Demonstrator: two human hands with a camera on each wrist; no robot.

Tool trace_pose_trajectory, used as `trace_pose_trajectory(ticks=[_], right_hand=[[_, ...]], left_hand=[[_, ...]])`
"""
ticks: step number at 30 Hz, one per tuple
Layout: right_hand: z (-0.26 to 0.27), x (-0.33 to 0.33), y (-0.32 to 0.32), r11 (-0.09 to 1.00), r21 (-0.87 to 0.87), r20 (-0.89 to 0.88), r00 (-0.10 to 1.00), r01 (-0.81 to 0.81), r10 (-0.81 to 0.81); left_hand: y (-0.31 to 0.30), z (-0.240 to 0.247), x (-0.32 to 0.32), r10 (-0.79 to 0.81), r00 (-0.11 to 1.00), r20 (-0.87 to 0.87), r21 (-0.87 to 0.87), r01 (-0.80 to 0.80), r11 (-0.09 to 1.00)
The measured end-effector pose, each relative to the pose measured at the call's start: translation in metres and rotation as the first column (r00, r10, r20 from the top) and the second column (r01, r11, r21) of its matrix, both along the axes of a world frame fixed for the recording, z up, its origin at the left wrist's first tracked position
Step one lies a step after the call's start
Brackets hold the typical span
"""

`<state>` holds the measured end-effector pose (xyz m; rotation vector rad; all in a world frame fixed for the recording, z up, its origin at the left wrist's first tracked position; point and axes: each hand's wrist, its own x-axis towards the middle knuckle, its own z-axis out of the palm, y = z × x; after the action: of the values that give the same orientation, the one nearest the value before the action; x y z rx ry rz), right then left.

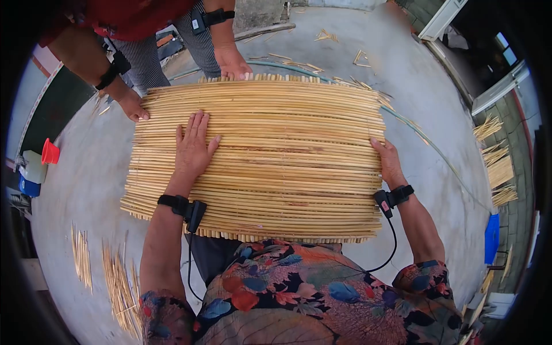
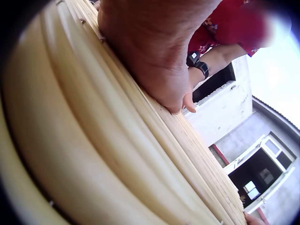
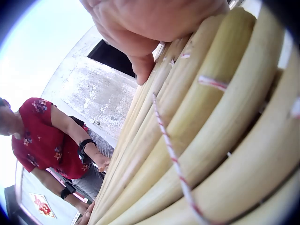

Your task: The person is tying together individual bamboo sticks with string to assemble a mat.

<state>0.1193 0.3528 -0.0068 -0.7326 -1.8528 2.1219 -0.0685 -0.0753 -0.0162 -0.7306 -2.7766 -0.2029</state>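
A reed mat (image 1: 259,161), long pale stalks tied side by side with string, spans the space between me and another person. My left hand (image 1: 194,150) lies flat on its upper face, left of the middle, fingers spread and pointing away from me. At the right edge my right hand (image 1: 390,161) grips the mat, thumb on top and the other fingers largely hidden. A loose red-and-white string (image 3: 171,152) trails over the stalks in the right wrist view. The other person's hands (image 1: 232,60) hold the far edge and the far left corner.
Loose stalks (image 1: 118,287) lie on the concrete floor (image 1: 69,172) at left, with more scattered at the back. A green hose (image 1: 425,138) curves along the right. Bundles of stalks (image 1: 495,158) lie by the right wall. A red bucket (image 1: 50,151) stands at far left.
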Motion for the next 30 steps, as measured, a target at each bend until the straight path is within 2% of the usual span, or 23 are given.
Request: trace_pose_trajectory(ticks=[2, 4, 5, 6, 7, 8, 9, 10, 12, 14, 16, 18, 23, 26, 28, 30], right_hand=[[-0.009, -0.005, -0.001, 1.0, 0.0, 0.006, 1.0, 0.005, -0.005], [-0.017, -0.008, 0.003, 1.0, 0.029, 0.117, 0.993, -0.003, 0.0], [-0.017, -0.007, 0.011, 1.0, 0.022, 0.107, 0.994, -0.013, 0.011], [0.0, -0.004, 0.007, 0.97, 0.225, 0.254, 0.967, -0.092, 0.033], [0.01, -0.011, 0.004, 0.889, 0.411, 0.381, 0.924, -0.202, 0.034], [-0.004, -0.014, 0.024, 0.667, 0.728, 0.268, 0.962, -0.161, -0.061], [-0.02, -0.021, 0.038, 0.351, 0.934, 0.104, 0.988, -0.058, -0.112], [-0.007, -0.037, 0.018, 0.349, 0.936, 0.07, 0.995, -0.042, -0.069], [0.045, -0.043, -0.046, 0.238, 0.963, 0.069, 0.968, -0.128, 0.242], [0.063, -0.05, -0.122, -0.007, 0.979, 0.187, 0.893, -0.202, 0.409], [0.038, -0.059, -0.17, -0.117, 0.937, 0.337, 0.765, -0.328, 0.549], [0.015, -0.066, -0.194, -0.278, 0.866, 0.499, 0.682, -0.415, 0.536], [0.009, -0.069, -0.192, -0.318, 0.856, 0.518, 0.666, -0.409, 0.537], [0.01, -0.075, -0.193, -0.318, 0.85, 0.526, 0.661, -0.419, 0.535], [0.012, -0.069, -0.191, -0.313, 0.839, 0.544, 0.653, -0.446, 0.527], [0.016, -0.07, -0.194, -0.331, 0.818, 0.575, 0.641, -0.47, 0.509]], left_hand=[[0.003, 0.008, 0.004, 0.021, 0.995, 0.096, -0.04, -0.017, 0.999], [0.005, 0.007, 0.004, 0.036, 0.993, 0.109, -0.068, -0.029, 0.997], [0.005, 0.005, 0.003, 0.029, 0.995, 0.097, -0.066, -0.022, 0.998], [0.003, 0.004, 0.003, 0.027, 0.996, 0.083, -0.066, -0.022, 0.998], [0.004, 0.007, 0.004, 0.028, 0.995, 0.092, -0.043, -0.024, 0.999], [0.004, 0.009, 0.004, 0.014, 0.996, 0.089, -0.018, -0.013, 1.0], [0.003, 0.01, 0.005, 0.002, 0.997, 0.083, 0.007, -0.003, 1.0], [0.001, 0.009, 0.004, 0.007, 0.996, 0.084, 0.016, -0.009, 1.0], [0.002, 0.008, 0.005, -0.001, 0.996, 0.093, 0.019, -0.001, 1.0], [0.001, 0.01, 0.003, 0.015, 0.997, 0.074, 0.013, -0.016, 1.0], [0.001, 0.01, 0.004, 0.008, 0.995, 0.102, 0.008, -0.009, 1.0], [0.002, 0.01, 0.005, 0.035, 0.995, 0.095, -0.008, -0.034, 0.999], [-0.002, 0.007, 0.003, 0.048, 0.998, 0.045, -0.002, -0.048, 0.999], [-0.005, 0.011, 0.008, 0.021, 0.995, 0.101, 0.049, -0.026, 0.998], [-0.014, 0.014, 0.02, -0.062, 0.993, 0.103, 0.094, 0.052, 0.994], [-0.039, 0.022, 0.059, -0.143, 0.967, 0.212, 0.116, 0.12, 0.986]])
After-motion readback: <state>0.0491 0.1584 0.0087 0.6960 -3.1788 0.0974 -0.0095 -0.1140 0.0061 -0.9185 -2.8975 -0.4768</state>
